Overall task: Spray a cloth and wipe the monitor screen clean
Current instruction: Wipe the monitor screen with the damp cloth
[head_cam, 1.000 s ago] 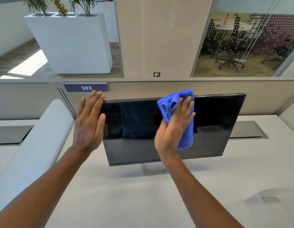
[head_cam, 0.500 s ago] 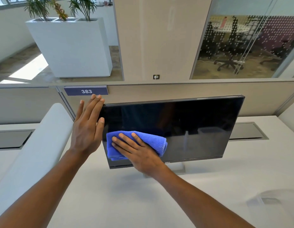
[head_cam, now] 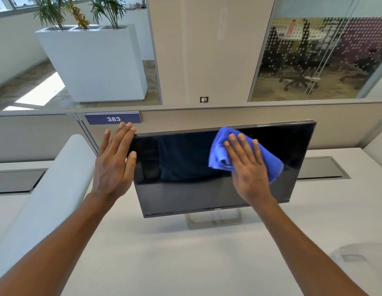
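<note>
— Hands first: what is each one doing?
— Right hand (head_cam: pixel 248 167) lies flat, fingers spread and straight, palm pressing a bunched blue microfibre cloth (head_cam: pixel 222 154) against the upper right part of the black flat monitor screen (head_cam: pixel 185 167). Nothing is pinched; the cloth is held only by that pressure.
— And the other?
— Left hand (head_cam: pixel 115 165) is open too, fingers together, laid against the screen's left edge, fingertips at its top corner.
— Where does the monitor stand?
— On the white desk (head_cam: pixel 164 263), before a beige partition (head_cam: pixel 228 116).
</note>
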A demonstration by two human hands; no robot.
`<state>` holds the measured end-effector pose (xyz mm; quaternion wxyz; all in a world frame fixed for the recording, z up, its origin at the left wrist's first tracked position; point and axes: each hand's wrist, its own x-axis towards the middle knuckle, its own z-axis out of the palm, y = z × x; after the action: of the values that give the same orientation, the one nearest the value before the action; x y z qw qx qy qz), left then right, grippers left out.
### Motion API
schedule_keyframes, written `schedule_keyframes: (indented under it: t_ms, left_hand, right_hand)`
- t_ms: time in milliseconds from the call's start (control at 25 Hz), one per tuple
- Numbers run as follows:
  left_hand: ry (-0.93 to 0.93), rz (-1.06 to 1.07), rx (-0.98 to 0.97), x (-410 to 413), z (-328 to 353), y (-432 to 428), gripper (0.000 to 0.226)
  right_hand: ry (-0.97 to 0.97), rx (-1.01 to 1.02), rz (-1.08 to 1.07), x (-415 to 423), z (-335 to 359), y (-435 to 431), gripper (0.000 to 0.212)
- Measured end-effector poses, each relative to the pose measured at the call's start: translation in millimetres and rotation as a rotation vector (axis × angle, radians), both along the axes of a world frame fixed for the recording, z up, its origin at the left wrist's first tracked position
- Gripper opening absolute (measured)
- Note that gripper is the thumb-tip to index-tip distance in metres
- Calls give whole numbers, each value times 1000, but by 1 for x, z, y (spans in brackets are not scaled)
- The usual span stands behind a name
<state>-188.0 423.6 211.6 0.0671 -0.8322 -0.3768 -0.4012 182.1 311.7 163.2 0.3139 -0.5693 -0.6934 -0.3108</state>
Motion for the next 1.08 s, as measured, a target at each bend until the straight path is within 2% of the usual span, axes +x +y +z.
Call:
schedule_keyframes:
  t_ms: [80, 280, 360, 440, 600, 800, 920, 1080]
  left_hand:
    - [1, -1, 3, 0, 0, 2, 56]
    - [-3, -3, 5, 1, -3, 2, 57]
    - [-10, -11, 6, 1, -3, 3, 56]
    - [-20, -13, 5, 2, -3, 2, 56]
    - [-52, -5, -3, 6, -3, -1, 55]
    - [-58, -28, 5, 3, -2, -1, 54]
    - [-52, -26, 10, 4, -2, -1, 54]
    - [-51, -21, 18, 5, -3, 0, 54]
  right_hand:
    - [173, 64, -91, 28, 5, -7, 76]
    - [805, 285, -289, 53, 9, -12, 59]
    - [947, 297, -353, 36, 17, -5, 64]
    - [1000, 269, -372, 4, 24, 5, 72]
    - [753, 107, -281, -82, 22, 19, 76]
    - [412, -60, 17, -161, 7, 30, 77]
    - [172, -105, 150, -181, -11, 33, 73]
    - [-167, -256, 239, -166, -55, 17, 83]
